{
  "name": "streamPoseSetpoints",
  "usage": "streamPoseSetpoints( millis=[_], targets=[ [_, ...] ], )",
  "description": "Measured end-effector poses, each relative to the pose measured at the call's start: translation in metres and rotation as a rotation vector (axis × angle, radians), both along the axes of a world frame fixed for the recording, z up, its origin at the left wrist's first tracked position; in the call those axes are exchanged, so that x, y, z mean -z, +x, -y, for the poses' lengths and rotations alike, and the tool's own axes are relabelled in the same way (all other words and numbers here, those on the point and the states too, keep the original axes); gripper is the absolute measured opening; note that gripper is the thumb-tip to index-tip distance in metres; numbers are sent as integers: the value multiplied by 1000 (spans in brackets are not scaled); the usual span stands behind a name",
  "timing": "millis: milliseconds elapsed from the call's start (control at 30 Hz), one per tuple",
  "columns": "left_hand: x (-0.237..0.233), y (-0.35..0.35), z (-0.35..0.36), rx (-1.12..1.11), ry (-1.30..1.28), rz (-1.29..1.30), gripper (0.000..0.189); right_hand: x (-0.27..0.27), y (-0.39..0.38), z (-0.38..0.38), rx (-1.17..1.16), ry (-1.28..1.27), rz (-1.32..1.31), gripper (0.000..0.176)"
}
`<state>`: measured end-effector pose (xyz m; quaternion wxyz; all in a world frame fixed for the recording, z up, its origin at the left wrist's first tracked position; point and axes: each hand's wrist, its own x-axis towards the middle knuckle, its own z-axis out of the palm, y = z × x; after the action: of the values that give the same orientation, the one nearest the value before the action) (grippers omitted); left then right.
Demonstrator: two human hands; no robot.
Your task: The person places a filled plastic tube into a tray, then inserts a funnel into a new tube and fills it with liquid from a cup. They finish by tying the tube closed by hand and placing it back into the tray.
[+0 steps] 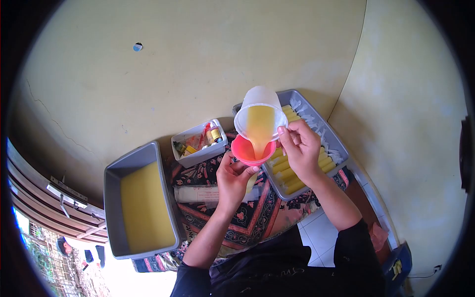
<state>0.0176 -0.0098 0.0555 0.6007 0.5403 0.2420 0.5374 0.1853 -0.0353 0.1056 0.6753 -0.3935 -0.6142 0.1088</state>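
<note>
My left hand is closed round the lower part of a red funnel, held upright over the table. In my right hand is the rim of a translucent white cup, tipped over the funnel. Yellow liquid runs from the cup into the funnel's mouth. What lies under the funnel is mostly hidden by my left hand. Behind and to the right of my hands, a grey tray holds several filled yellow tubes with whitish ends.
A grey tub of yellow liquid stands at the left. A small white bin holds bottles. A plastic packet lies on the patterned cloth. A person is outside at the lower left.
</note>
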Motion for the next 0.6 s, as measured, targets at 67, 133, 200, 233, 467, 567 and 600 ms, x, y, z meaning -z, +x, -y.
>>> streamPoseSetpoints(
  millis=[67, 133, 200, 233, 467, 567, 600],
  targets=[
    [-1, -1, 0, 6, -12, 5, 40, 1, -1, -1, 3, -2, 2, 12],
    [-1, -3, 1, 1, -21, 1, 42, 1, -4, -1, -14, 0, -23, 12],
    [-1, -4, 2, 2, -23, 8, 43, 0, -5, 0, -26, -6, -25, 12],
    [-1, -4, 2, 5, -24, 14, 44, 0, -5, -1, -36, -10, -27, 13],
    [4, -9, 0, -19, -12, 3, 45, -1, -11, -3, -123, -126, -215, 16],
    [5, -12, 0, -19, -39, 41, 43, -2, -12, -5, -165, -149, -276, 17],
    [4, -13, 1, -21, -42, 21, 43, -3, -13, -5, -173, -154, -295, 17]
  ],
)
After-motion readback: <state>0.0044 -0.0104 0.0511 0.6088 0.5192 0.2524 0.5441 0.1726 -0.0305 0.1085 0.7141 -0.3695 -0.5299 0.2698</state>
